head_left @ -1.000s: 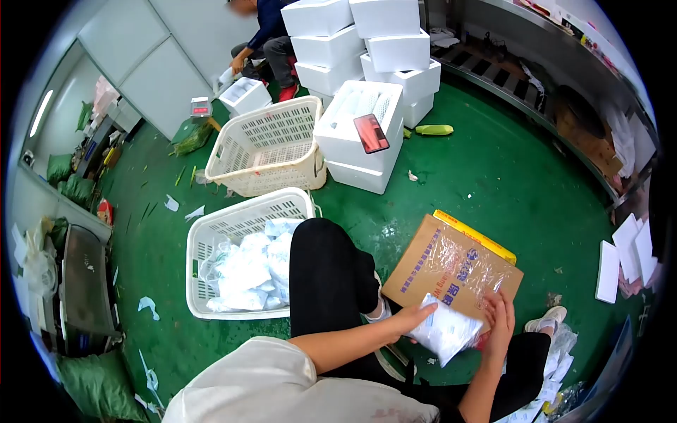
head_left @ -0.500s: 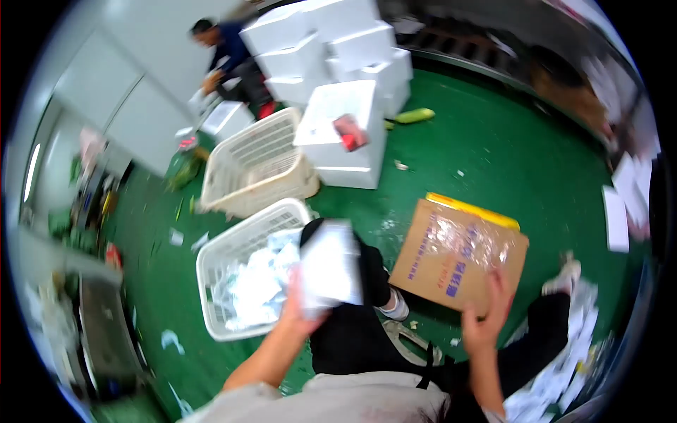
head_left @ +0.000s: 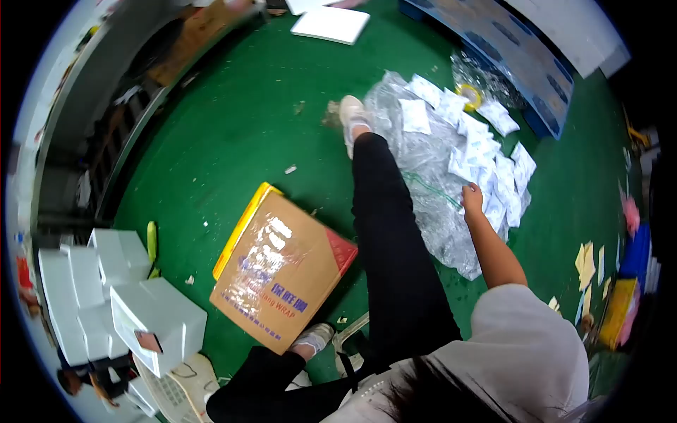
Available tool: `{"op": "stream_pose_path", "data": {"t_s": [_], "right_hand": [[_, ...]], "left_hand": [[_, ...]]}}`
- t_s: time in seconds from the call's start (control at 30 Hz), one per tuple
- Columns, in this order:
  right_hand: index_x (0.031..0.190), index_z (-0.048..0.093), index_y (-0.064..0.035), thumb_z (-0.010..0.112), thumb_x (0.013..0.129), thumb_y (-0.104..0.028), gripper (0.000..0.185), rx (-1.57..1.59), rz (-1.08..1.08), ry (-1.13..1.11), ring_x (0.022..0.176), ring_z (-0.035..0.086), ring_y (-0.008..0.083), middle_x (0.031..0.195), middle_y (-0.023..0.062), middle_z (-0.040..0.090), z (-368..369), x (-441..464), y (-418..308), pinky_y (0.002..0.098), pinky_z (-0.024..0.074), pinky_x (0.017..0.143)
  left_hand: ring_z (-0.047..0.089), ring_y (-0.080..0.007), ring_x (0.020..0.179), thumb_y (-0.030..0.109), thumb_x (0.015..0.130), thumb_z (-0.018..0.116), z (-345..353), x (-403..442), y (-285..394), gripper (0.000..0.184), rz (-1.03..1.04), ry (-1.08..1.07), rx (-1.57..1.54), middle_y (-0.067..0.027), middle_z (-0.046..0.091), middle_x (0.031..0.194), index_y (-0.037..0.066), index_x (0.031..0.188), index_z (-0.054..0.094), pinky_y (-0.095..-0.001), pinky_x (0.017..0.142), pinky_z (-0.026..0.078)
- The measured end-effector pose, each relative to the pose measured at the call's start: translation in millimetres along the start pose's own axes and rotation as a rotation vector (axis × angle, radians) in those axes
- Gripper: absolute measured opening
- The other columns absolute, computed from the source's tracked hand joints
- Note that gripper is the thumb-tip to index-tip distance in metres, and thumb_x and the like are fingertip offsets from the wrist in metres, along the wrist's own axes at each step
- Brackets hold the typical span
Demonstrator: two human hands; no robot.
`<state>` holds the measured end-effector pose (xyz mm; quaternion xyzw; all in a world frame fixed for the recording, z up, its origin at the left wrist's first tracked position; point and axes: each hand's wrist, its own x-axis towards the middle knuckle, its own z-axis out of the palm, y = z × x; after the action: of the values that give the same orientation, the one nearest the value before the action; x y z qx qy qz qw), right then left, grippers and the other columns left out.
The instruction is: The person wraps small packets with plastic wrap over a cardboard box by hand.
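Note:
My right hand (head_left: 472,197) is over the pile of white packets (head_left: 486,149), its fingers curled together at the pile's near left side. What they pinch, if anything, is too small to make out. Beneath the packets lies a crumpled clear plastic sheet or bag (head_left: 441,229). A green strand (head_left: 427,185) runs across the plastic towards my fingers. My left hand is out of view.
A taped cardboard carton (head_left: 282,271) lies left of my outstretched leg (head_left: 391,233). White foam boxes (head_left: 159,321) and a cream basket (head_left: 173,395) stand lower left, near another person (head_left: 99,384). A blue pallet (head_left: 508,56) lies beyond the packets.
The view has swung right. My right hand has gone from beside the carton to the packet pile. My left hand, which held a blurred white packet over the basket, has left the view.

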<state>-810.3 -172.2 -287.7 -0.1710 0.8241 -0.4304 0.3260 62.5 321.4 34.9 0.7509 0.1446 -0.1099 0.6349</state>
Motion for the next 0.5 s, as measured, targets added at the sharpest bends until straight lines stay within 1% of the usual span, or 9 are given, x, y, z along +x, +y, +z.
{"op": "stream_pose_path", "data": {"t_s": [0.03,0.1,0.2,0.23,0.3,0.33,0.37,0.47,0.5], "right_hand": [[0.135,0.045,0.0057,0.066,0.082,-0.027,0.066,-0.126,-0.111,0.214,0.104,0.061,0.0303,0.115,0.0226,0.062,-4.7,11.7,12.9,0.0386,0.0472,0.091],[0.136,0.043,0.0072,0.07,0.079,-0.025,0.071,-0.431,-0.335,0.511,0.117,0.054,0.0405,0.126,0.0283,0.055,-9.5,43.5,16.6,0.0446,0.0406,0.102],[0.142,0.031,0.0065,0.078,0.07,-0.043,0.099,-0.709,-0.593,0.53,0.128,0.042,0.0448,0.14,0.0308,0.041,-8.8,76.2,-40.3,0.0472,0.0361,0.107],[0.145,0.027,0.0058,0.08,0.068,-0.049,0.108,-0.839,-0.625,0.516,0.13,0.04,0.0452,0.143,0.0312,0.038,-2.7,89.8,-58.2,0.0482,0.0361,0.107],[0.149,0.017,0.0048,0.08,0.065,-0.057,0.122,-1.017,-0.299,0.453,0.135,0.036,0.0447,0.142,0.033,0.039,13.4,115.6,-86.9,0.0484,0.0341,0.109],[0.151,0.011,0.0029,0.078,0.058,-0.068,0.135,-1.01,-0.142,0.378,0.135,0.037,0.0435,0.144,0.0315,0.038,17.1,142.2,-82.5,0.0504,0.0337,0.109],[0.151,0.008,0.0034,0.077,0.054,-0.073,0.142,-1.002,-0.076,0.389,0.135,0.038,0.042,0.147,0.0285,0.037,13.8,229.4,-14.6,0.0505,0.0331,0.11],[0.149,-0.001,0.0075,0.074,0.053,-0.077,0.149,-1.066,0.006,0.296,0.137,0.037,0.0411,0.147,0.0292,0.037,11.0,235.1,-19.2,0.0504,0.0279,0.113],[0.151,0.015,0.0035,0.072,0.061,-0.074,0.131,-1.136,-0.032,0.29,0.137,0.036,0.0387,0.147,0.0218,0.04,9.0,267.7,4.6,0.048,0.0262,0.114]], "left_hand": [[0.049,-0.0292,0.123,0.042,0.097,0.044,19.5,5.7,4.6,0.056,0.018,-0.031,0.05,-0.0149,0.052,0.135,0.004,0.138,0.045,-0.0428,0.106,0.037],[0.048,-0.0287,0.123,0.043,0.097,0.044,62.5,11.7,6.1,0.058,0.061,-0.094,0.154,-0.0148,0.051,0.136,0.004,0.14,0.043,-0.0424,0.105,0.037],[0.058,-0.023,0.094,0.022,0.094,0.046,123.0,-1.1,2.6,0.035,0.215,-0.17,0.378,-0.0121,0.065,0.106,-0.004,0.11,0.062,-0.0318,0.081,0.045],[0.059,-0.0257,0.1,0.017,0.096,0.043,145.2,-14.2,0.2,0.032,0.207,-0.19,0.528,-0.0131,0.064,0.11,-0.003,0.116,0.059,-0.0348,0.086,0.047],[0.059,-0.0282,0.107,0.028,0.094,0.047,188.1,-27.7,-35.5,0.041,0.327,-0.309,0.499,-0.0158,0.057,0.125,0.01,0.132,0.051,-0.0388,0.09,0.05],[0.057,-0.0289,0.114,0.03,0.095,0.048,204.9,-32.9,-50.1,0.043,0.178,-0.265,0.569,-0.0141,0.056,0.13,0.012,0.134,0.048,-0.0419,0.093,0.047],[0.059,-0.0289,0.112,0.033,0.097,0.048,216.5,-40.9,-73.3,0.042,0.137,-0.288,0.548,-0.0142,0.057,0.128,0.013,0.134,0.048,-0.0423,0.091,0.05],[0.065,-0.0244,0.098,0.024,0.098,0.052,248.8,-71.8,-122.3,0.033,0.023,-0.464,0.417,-0.0138,0.066,0.11,0.008,0.127,0.052,-0.0358,0.086,0.052],[0.064,-0.0214,0.095,0.023,0.097,0.053,265.7,-85.6,-137.1,0.032,0.107,-0.426,0.502,-0.0119,0.068,0.105,0.008,0.125,0.054,-0.0328,0.082,0.051]]}}
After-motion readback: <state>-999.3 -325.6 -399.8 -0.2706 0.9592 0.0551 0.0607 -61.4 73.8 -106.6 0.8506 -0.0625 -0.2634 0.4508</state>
